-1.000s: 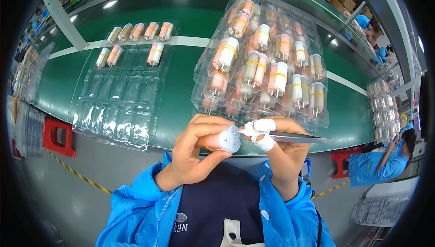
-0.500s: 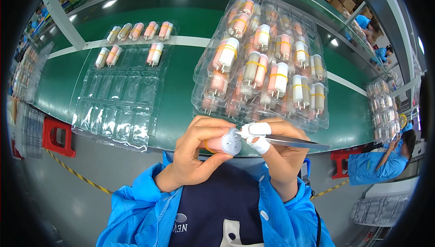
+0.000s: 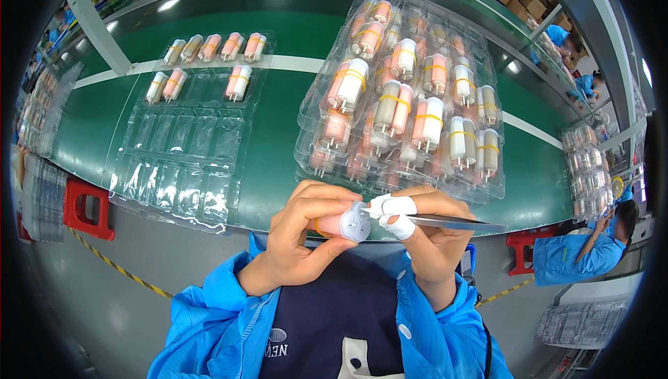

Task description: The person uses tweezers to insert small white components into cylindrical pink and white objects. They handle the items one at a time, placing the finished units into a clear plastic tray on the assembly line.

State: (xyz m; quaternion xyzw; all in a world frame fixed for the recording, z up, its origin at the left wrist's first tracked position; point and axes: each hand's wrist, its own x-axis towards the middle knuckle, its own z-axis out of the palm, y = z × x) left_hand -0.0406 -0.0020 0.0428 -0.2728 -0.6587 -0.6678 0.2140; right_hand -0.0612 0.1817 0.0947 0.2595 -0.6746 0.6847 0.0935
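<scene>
My left hand [image 3: 298, 234] is closed around a pink cylinder [image 3: 330, 224] with a yellow band and a pale round end, which has small prongs and faces right. Just right of that end is my right hand [image 3: 437, 236], with white coverings on its thumb and forefinger. It pinches metal tweezers [image 3: 463, 224], whose broad end points right. The tweezers' tip is at the rim of the cylinder's end; I cannot tell whether it touches. Both hands are in front of my body at the table's near edge.
A clear plastic tray [image 3: 182, 183] lies left on the green table [image 3: 275, 135], with banded cylinder pairs in its far rows. On the right, stacked clear trays [image 3: 480, 190] hold several pink, white and grey pairs. Red stools [image 3: 88, 210] and a co-worker in blue [image 3: 581, 250] are beyond the table.
The cylinder's end has turned slightly and its prongs show at another angle. Both hands keep their grip, with only small finger movements.
</scene>
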